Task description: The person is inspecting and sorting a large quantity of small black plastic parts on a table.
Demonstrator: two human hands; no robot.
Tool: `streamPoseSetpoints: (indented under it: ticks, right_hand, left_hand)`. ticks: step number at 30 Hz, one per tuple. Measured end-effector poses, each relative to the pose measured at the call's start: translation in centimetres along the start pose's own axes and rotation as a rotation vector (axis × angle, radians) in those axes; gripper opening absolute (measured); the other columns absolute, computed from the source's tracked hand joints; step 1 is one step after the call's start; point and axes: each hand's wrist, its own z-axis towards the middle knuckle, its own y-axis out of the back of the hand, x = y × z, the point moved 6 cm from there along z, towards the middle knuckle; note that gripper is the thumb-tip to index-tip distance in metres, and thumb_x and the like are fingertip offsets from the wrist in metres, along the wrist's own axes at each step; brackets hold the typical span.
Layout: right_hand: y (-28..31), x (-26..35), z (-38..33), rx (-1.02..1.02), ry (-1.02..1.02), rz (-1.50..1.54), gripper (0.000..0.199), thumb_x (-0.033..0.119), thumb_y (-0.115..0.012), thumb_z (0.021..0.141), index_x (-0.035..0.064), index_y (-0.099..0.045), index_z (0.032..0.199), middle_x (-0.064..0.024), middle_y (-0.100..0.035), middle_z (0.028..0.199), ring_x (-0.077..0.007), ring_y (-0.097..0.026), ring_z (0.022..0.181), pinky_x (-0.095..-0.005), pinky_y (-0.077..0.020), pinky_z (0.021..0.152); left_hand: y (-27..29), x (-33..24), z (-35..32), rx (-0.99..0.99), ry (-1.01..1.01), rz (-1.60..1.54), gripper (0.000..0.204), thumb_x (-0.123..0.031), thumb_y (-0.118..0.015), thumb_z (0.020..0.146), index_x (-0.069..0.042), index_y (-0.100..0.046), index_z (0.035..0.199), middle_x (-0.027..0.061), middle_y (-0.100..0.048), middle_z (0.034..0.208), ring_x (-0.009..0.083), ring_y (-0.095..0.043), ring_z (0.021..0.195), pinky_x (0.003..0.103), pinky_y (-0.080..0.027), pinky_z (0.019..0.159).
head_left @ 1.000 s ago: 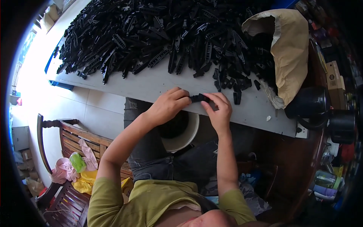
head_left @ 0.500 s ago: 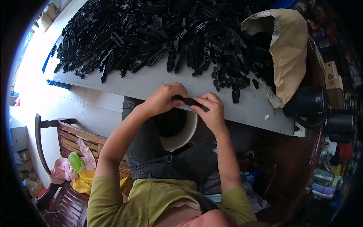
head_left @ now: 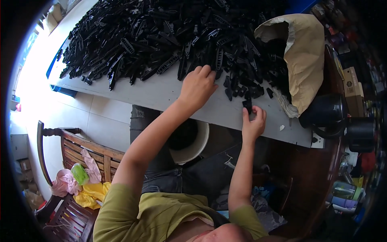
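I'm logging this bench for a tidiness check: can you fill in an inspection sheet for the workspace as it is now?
Surface: grey table, near strip bare.
Job's things: black plastic parts heaped across it; one small black piece.
Clutter: brown paper sack, black kettle.
Hands: left hand at heap's edge; right hand pinching the piece.
Cables: nothing seen.
Surroundings: white bucket below, wooden bench.

1. The person wears an olive-green short-sleeved shirt (head_left: pixel 161 213), its fabric loose and creased across the chest.
2. The sleeves end above the elbows, so both forearms are bare.
3. The left hand (head_left: pixel 197 86) and the right hand (head_left: pixel 253 123) carry no gloves, and no rings or watch can be made out.
4. Dark grey jeans (head_left: pixel 177 177) cover the legs, with a frayed patch near one knee.
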Motion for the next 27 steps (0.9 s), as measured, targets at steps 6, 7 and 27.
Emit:
streamPoseSetpoints:
  ticks: [6, 7, 27]
  right_hand:
    - [0.0, -0.6, -0.3, -0.055, 0.036, 0.051, 0.028, 0.019, -0.077, 0.076, 0.0062, -0.062, 0.096, -0.002, -0.06, 0.092, -0.0177, -0.049, 0.07, -0.0299, -0.0411, 0.064]
    - [0.0, -0.7, -0.3, -0.059, 0.007, 0.092, 0.028, 0.019, -0.077, 0.076, 0.006, -0.062, 0.096, -0.0017, -0.06, 0.091, -0.0165, -0.046, 0.068, -0.0291, -0.0405, 0.064]
    - [-0.1, -2.2, -1.1, -0.18, -0.207, 0.631, 0.025, 0.013, -0.073, 0.085, 0.0023, -0.059, 0.103, 0.0004, -0.058, 0.088, -0.0061, -0.045, 0.067, -0.0213, -0.0397, 0.061]
  left_hand:
    - [-2.1, -1.0, 0.3, 0.095, -0.072, 0.222, 0.015, -0.011, -0.065, 0.078, -0.004, -0.059, 0.091, 0.0087, -0.052, 0.097, 0.0256, -0.054, 0.094, 0.035, -0.046, 0.078]
    - [-1.9, -1.1, 0.0, 0.073, -0.083, 0.147, 0.014, -0.008, -0.063, 0.079, -0.004, -0.058, 0.091, 0.0095, -0.052, 0.096, 0.0264, -0.055, 0.091, 0.036, -0.047, 0.077]
    - [0.2, 1.1, -2.8, 0.306, 0.162, -0.35, 0.035, -0.004, -0.068, 0.078, -0.007, -0.056, 0.111, 0.0117, -0.06, 0.098, 0.0295, -0.063, 0.089, 0.038, -0.052, 0.074]
